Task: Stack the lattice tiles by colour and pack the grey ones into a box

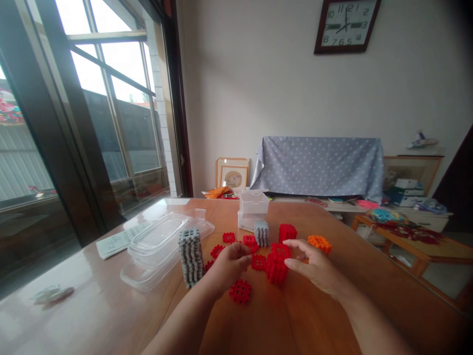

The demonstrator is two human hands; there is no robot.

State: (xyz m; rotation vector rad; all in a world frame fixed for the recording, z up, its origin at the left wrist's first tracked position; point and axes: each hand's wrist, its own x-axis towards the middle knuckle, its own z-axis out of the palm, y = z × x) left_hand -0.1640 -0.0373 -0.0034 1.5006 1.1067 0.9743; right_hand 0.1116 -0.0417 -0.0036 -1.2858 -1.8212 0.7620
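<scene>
My left hand (229, 268) is over the middle of the table, fingers curled together above scattered red interlocking plastic tiles; whatever is between the fingertips is hidden. My right hand (312, 261) is beside a stack of red tiles (277, 266), thumb and fingers apart around nothing, fingertips close to its right side. Flat on the wood nearer me lies one red tile (240, 292). Another red tile (259, 262) rests between my hands. A tall stack of grey tiles (190, 257) stands left of my left hand.
Farther back are a shorter grey stack (261, 233), another red stack (287, 232) and orange tiles (320, 244). Small clear boxes (253, 203) stand behind them. Clear plastic containers (158, 236), a booklet (111, 242) and a small packet (53, 294) lie on the left.
</scene>
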